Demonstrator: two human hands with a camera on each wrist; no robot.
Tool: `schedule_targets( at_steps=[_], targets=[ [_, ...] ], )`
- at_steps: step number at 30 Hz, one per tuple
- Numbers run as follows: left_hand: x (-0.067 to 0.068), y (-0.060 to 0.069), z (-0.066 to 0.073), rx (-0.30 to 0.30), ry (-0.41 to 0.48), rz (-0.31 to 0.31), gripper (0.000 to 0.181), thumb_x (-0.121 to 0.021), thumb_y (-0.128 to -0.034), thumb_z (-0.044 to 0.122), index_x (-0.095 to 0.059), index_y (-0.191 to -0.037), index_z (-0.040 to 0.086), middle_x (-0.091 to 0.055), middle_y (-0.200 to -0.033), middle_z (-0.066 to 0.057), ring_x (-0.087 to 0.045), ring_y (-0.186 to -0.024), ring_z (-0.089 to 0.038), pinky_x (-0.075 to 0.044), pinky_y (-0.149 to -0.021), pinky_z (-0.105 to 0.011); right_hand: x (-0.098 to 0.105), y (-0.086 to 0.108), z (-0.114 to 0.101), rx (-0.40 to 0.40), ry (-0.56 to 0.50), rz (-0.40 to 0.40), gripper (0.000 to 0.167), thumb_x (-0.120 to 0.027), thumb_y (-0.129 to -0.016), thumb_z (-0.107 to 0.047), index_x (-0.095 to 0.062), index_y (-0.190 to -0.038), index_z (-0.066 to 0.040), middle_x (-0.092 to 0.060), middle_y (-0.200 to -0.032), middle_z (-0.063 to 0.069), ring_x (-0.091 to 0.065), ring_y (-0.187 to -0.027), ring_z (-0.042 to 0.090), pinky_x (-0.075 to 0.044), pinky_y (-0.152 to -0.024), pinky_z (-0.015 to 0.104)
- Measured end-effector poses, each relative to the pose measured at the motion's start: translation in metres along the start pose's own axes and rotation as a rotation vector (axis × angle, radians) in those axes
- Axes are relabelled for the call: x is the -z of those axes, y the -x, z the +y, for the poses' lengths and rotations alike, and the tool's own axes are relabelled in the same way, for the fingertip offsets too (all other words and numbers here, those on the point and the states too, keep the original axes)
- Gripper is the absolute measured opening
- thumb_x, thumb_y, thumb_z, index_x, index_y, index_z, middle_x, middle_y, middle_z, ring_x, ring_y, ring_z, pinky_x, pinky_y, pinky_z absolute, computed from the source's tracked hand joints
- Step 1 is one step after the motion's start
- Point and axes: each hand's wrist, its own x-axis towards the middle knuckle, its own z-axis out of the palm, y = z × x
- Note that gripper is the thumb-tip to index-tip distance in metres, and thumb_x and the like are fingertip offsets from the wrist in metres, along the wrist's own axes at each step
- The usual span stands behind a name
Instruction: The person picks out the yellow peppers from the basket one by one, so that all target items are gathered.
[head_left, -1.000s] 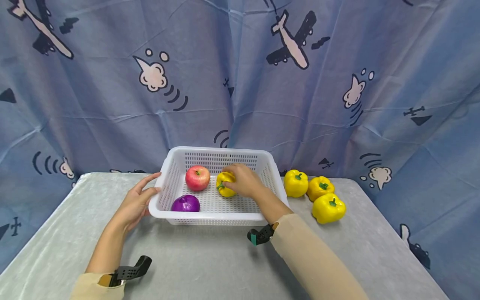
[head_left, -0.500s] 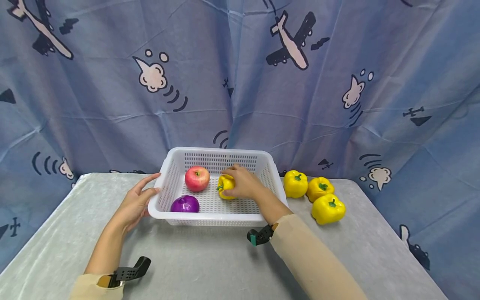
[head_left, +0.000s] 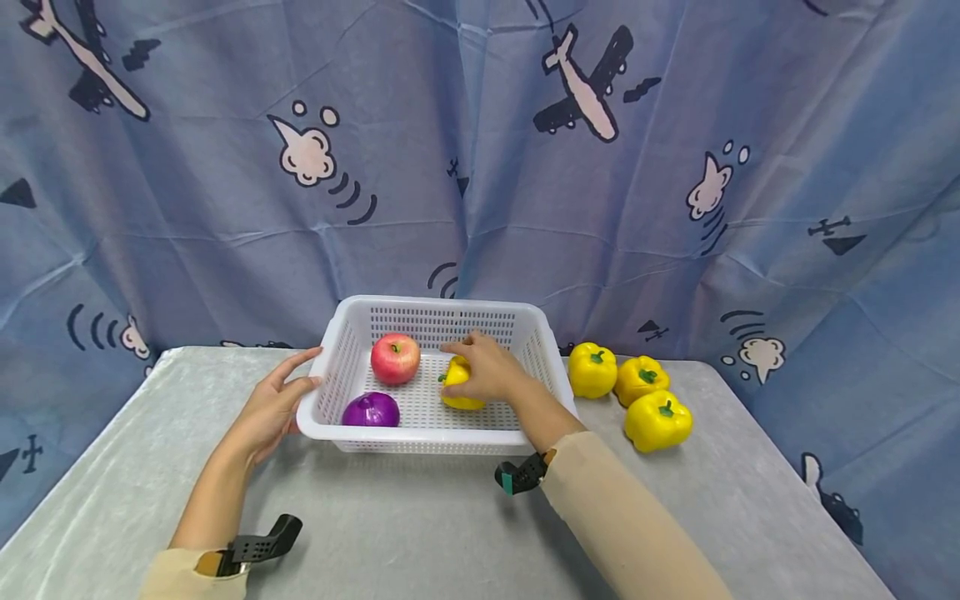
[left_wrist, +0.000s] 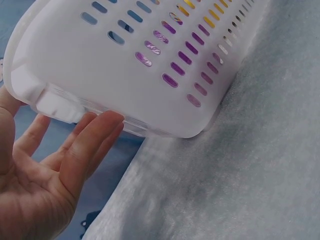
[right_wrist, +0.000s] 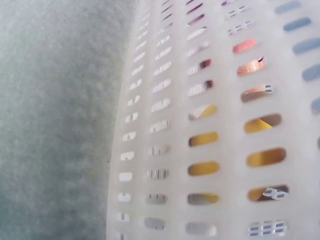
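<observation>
A white perforated plastic basket (head_left: 435, 434) stands on the table with a red apple (head_left: 395, 358), a purple onion (head_left: 371, 410) and a yellow bell pepper (head_left: 467, 403) inside. My right hand (head_left: 491, 367) reaches over the front rim and grips that pepper between thumb and fingers, partly covering it. At the basket's left end, my left hand (head_left: 273, 408) touches the rim with extended fingers and thumb; the left wrist view shows its fingertips (left_wrist: 112, 119) against the outer edge. In the right wrist view the basket's wall (right_wrist: 230, 150) hides the right hand, and yellow shows through the slots.
To the basket's right sit three more yellow bell peppers (head_left: 592, 371), grouped close together on the grey cloth-covered table (head_left: 390, 533). A blue patterned curtain (head_left: 420, 150) hangs right behind the table.
My right hand has shifted the held bell pepper slightly right and toward the basket's front. The left hand, apple and onion stay in place.
</observation>
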Motion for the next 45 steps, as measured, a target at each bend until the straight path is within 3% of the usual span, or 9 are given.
schedule_targets(
  at_steps=[6, 14, 21, 25, 31, 45],
  targets=[
    [0.0002, 0.0008, 0.0002, -0.005, 0.010, -0.007, 0.063, -0.051, -0.1058, 0.031, -0.022, -0.162, 0.029, -0.033, -0.158, -0.022, -0.066, -0.100, -0.007, -0.063, -0.074, -0.037, 0.0006, 0.0014, -0.0013, 0.001, -0.033, -0.056, 0.063, -0.074, -0.085, -0.043, -0.058, -0.144, -0.026, -0.058, -0.143, 0.010, -0.053, -0.120, 0.029, -0.048, -0.104, 0.047],
    [0.0010, 0.0033, 0.0002, -0.010, 0.011, -0.007, 0.063, -0.052, -0.1056, 0.032, -0.023, -0.161, 0.028, -0.033, -0.158, -0.022, -0.066, -0.100, -0.006, -0.063, -0.075, -0.037, 0.0010, 0.0010, 0.0001, 0.005, -0.076, -0.034, 0.063, -0.080, -0.082, -0.036, -0.062, -0.140, -0.022, -0.056, -0.124, 0.011, -0.054, -0.100, 0.022, -0.053, -0.090, 0.036],
    [0.0002, 0.0035, 0.0003, -0.012, 0.011, -0.013, 0.063, -0.052, -0.1056, 0.032, -0.023, -0.161, 0.028, -0.033, -0.158, -0.021, -0.065, -0.102, -0.007, -0.063, -0.076, -0.037, -0.0013, -0.0005, 0.0020, -0.002, -0.153, -0.030, 0.051, -0.078, -0.083, -0.033, -0.070, -0.130, -0.017, -0.062, -0.139, 0.009, -0.056, -0.122, 0.025, -0.049, -0.106, 0.039],
    [0.0002, 0.0037, 0.0006, -0.012, 0.013, -0.018, 0.063, -0.052, -0.1055, 0.032, -0.023, -0.161, 0.029, -0.033, -0.158, -0.022, -0.065, -0.102, -0.006, -0.063, -0.076, -0.037, -0.0021, -0.0014, 0.0018, 0.007, -0.149, -0.037, 0.052, -0.077, -0.085, -0.035, -0.068, -0.133, -0.016, -0.066, -0.130, 0.008, -0.057, -0.110, 0.022, -0.051, -0.098, 0.035],
    [0.0005, 0.0037, 0.0006, -0.010, 0.006, -0.012, 0.064, -0.053, -0.1051, 0.034, -0.024, -0.161, 0.029, -0.033, -0.158, -0.021, -0.065, -0.101, -0.004, -0.062, -0.077, -0.037, -0.0019, 0.0003, -0.0002, 0.022, -0.161, -0.022, 0.054, -0.077, -0.086, -0.035, -0.066, -0.136, -0.018, -0.058, -0.116, 0.008, -0.051, -0.103, 0.021, -0.050, -0.095, 0.035],
    [0.0013, 0.0024, -0.0003, -0.024, 0.019, -0.028, 0.066, -0.053, -0.1056, 0.034, -0.020, -0.162, 0.027, -0.032, -0.158, -0.022, -0.066, -0.101, -0.004, -0.062, -0.076, -0.035, -0.0013, 0.0001, 0.0005, 0.049, -0.169, 0.018, 0.047, -0.079, -0.085, -0.035, -0.071, -0.127, -0.014, -0.059, -0.124, 0.008, -0.054, -0.111, 0.024, -0.050, -0.105, 0.040]
  ],
)
